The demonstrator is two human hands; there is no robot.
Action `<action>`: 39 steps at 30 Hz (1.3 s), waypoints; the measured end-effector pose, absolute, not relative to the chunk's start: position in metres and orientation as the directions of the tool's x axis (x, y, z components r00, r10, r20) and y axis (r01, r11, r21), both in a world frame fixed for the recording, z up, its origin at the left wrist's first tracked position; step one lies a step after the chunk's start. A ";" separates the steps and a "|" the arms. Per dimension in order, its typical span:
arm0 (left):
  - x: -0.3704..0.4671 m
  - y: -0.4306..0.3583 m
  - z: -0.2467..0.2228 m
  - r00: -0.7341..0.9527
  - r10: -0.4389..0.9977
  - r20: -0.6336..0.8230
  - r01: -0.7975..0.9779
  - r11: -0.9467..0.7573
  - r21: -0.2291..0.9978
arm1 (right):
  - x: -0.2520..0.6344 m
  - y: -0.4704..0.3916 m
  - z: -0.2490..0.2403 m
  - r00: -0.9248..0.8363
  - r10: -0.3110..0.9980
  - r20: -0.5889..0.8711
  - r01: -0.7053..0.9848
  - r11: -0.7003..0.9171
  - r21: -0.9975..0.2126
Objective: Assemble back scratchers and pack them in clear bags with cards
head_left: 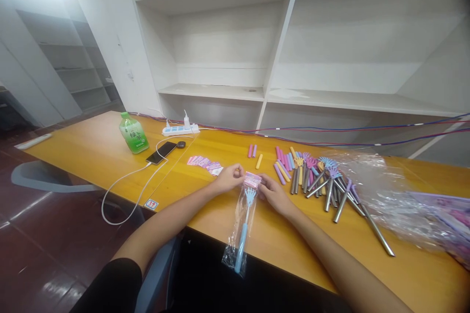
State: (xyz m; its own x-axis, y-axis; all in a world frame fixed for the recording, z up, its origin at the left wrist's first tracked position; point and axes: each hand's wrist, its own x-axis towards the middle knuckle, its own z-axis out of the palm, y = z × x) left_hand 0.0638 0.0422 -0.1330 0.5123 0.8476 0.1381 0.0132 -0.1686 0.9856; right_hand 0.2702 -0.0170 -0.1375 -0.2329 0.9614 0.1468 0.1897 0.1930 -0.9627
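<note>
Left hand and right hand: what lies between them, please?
The head view shows a pink card between the left hand and right hand, above a blue back scratcher.

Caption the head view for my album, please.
Left hand and right hand at a pink card, above a blue scratcher in a clear plastic bag.

Between the left hand [230, 179] and the right hand [270, 190]: a pink rectangular printed card [252, 179]; bodyward, a pale-blue claw-headed scratcher [242, 238] inside a clear plastic bag [231, 250]. Left of the left hand: pink-and-white rectangular cards [203, 163]; farther left, a black rectangular phone [161, 152], then a green plastic bottle [134, 136]. Right of the right hand: silver metal claw-headed rods [329, 195], then crumpled transparent plastic [384, 200]. Beyond both hands: white shelving [227, 41].
</note>
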 end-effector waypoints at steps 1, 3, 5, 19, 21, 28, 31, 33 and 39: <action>0.064 0.043 -0.134 0.519 0.845 0.132 0.017 -0.164 0.986 | 0.270 -0.016 -0.139 -0.222 0.963 0.150 0.189 0.194 -0.963; 0.063 0.046 -0.136 0.520 0.845 0.125 0.012 -0.154 0.988 | 0.270 -0.015 -0.141 -0.193 0.967 0.164 0.200 0.202 -0.959; 0.063 0.047 -0.138 0.493 0.860 0.129 -0.011 -0.142 0.990 | 0.272 -0.012 -0.140 -0.157 0.970 0.183 0.234 0.217 -0.948; 0.059 0.055 -0.122 0.192 0.965 0.181 -0.217 -0.138 0.966 | 0.266 -0.081 -0.114 -0.207 0.977 -0.060 0.736 0.115 -0.667; 0.059 0.053 -0.121 0.224 0.958 0.180 -0.230 -0.127 0.965 | 0.266 -0.100 -0.117 -0.184 0.983 -0.012 0.743 0.131 -0.656; 0.060 0.052 -0.125 0.421 0.892 0.165 -0.004 -0.180 0.984 | 0.305 -0.138 -0.121 -0.035 0.994 0.100 0.780 0.090 -0.619; 0.058 0.056 -0.127 0.432 0.884 0.178 0.059 -0.224 0.973 | 0.343 -0.145 -0.115 0.118 0.975 0.187 0.820 0.011 -0.572; 0.058 0.058 -0.129 0.448 0.876 0.178 0.069 -0.232 0.970 | 0.375 -0.151 -0.106 0.241 0.937 0.253 0.848 -0.076 -0.525; 0.064 0.057 -0.136 0.500 0.854 0.143 0.207 -0.279 0.938 | 0.501 -0.181 -0.065 0.576 0.733 0.362 0.818 -0.518 -0.251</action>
